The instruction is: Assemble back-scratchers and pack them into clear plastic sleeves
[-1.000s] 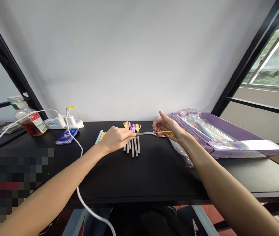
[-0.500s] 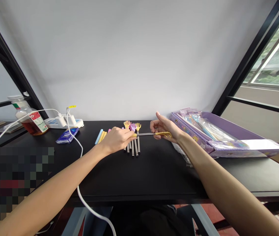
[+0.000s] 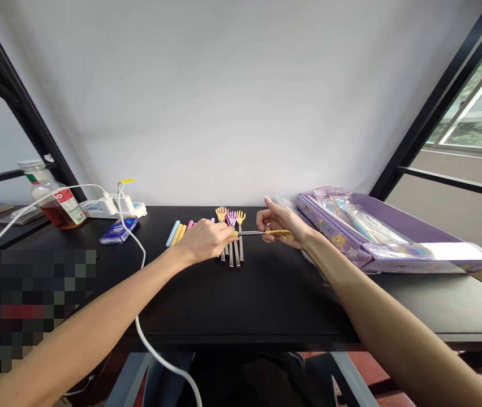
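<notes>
My left hand is closed around the yellow grip of a telescopic back scratcher, held level just above the black table. Its metal shaft points right, towards my right hand. The yellow claw end lies across the palm of that hand, whose thumb is raised and whose fingers are loosely curled without wrapping the shaft. Behind and below my left hand are several more back scratchers, with yellow and purple claw heads and metal shafts. Pastel grips in blue, yellow and pink show left of the hand, partly hidden.
On the right stands an open purple box with plastic-wrapped items inside; clear plastic lies behind my right wrist. Leftwards are a blue packet, a power strip and a bottle of dark liquid. A white cable crosses the table's front edge.
The bare metal shaft between my hands has become shorter, as my right hand moved left towards my left hand with the claw end. The left hand keeps its hold.
</notes>
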### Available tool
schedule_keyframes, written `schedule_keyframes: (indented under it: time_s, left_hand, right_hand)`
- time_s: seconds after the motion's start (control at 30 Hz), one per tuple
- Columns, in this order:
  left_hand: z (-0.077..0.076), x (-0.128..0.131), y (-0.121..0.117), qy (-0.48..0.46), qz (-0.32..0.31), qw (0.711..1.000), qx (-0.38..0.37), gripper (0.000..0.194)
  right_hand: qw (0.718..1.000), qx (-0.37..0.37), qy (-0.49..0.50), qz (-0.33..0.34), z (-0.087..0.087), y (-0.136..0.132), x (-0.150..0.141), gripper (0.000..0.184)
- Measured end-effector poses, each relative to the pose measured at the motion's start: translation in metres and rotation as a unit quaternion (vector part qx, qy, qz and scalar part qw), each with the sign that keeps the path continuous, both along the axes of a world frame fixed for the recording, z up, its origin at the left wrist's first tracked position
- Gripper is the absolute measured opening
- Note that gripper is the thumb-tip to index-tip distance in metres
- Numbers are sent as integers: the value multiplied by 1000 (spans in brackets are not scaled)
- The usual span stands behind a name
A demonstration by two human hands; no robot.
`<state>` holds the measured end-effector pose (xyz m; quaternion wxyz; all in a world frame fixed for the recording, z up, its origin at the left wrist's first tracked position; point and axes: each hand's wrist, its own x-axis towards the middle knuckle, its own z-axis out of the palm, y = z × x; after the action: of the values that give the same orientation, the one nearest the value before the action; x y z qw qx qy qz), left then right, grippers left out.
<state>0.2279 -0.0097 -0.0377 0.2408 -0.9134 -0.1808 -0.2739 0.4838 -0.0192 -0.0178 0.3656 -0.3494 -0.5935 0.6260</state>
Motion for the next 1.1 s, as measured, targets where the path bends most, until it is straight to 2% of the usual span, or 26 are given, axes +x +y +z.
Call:
schedule_keyframes:
  time_s: [0.17,0.33,0.5,0.63,0.73,0.83,1.1]
  left_hand:
    - [0,2,-2,2,6,1000,8,42]
    - [10,8,-2,6,40,999,-7,40]
    - [20,-5,6,-17,92,992,-83,36]
    - [26,-21,9,-5,94,976,-196,37]
    - [28,-22,5,-19,87,968,-235,35]
    - [28,-18,1,-34,73,968,-240,36]
    - [13,-11,2,-60,14,981,-183,37]
  right_hand:
    - [1000,13,-12,-6,2,-2,-2,63]
    - [989,95,-105,-34,17,-6,5,48]
    - [949,193,-250,-17,30,-8,27,43]
    - [931,221,-289,-22,33,-8,39,47]
    - [925,223,-308,2,33,-9,40,49]
    - [921,221,-318,28,34,-11,36,46]
    - [918,243,-313,23,29,-6,32,39]
